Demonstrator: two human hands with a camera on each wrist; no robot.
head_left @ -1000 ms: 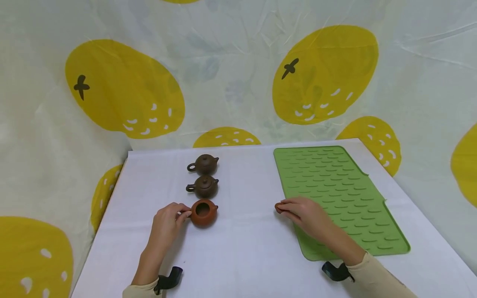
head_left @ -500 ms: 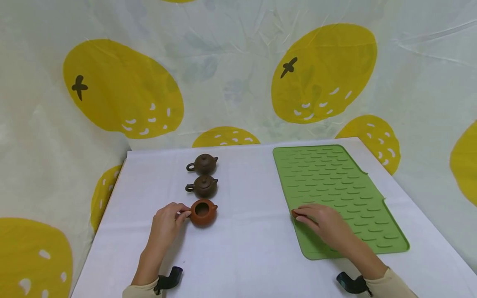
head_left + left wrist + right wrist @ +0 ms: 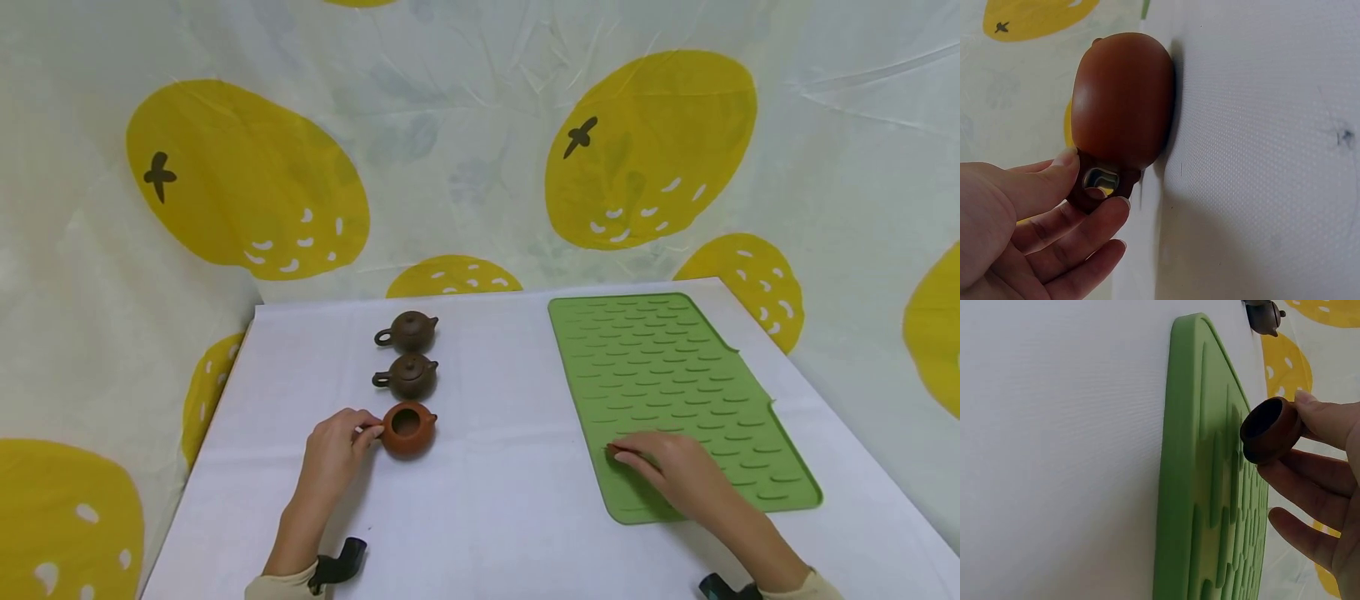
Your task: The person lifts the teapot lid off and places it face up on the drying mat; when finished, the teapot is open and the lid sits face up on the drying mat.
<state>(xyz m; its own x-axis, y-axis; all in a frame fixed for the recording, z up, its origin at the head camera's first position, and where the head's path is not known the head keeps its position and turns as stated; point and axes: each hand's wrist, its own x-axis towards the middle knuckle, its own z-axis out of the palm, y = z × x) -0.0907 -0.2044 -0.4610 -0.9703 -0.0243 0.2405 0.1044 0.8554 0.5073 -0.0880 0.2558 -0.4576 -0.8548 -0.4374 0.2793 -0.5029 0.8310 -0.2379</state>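
Reddish-brown lid (image 3: 1274,434) pinched, right hand (image 3: 675,468) slants over the mat (image 3: 637,362); left hand (image 3: 334,447) pinches the teapot (image 3: 1124,100) by its handle (image 3: 1125,181).

A round, red-brown clay teapot (image 3: 1124,100) stands upright and lidless toward the table's (image 3: 487,500) left edge, spout (image 3: 432,421) rightward, the left hand (image 3: 339,450) pinching its handle (image 3: 1124,185). The right hand (image 3: 678,471) pinches a small red-brown lid (image 3: 1281,436), tilted, hollow side toward the green mat (image 3: 645,375), near its front left corner.
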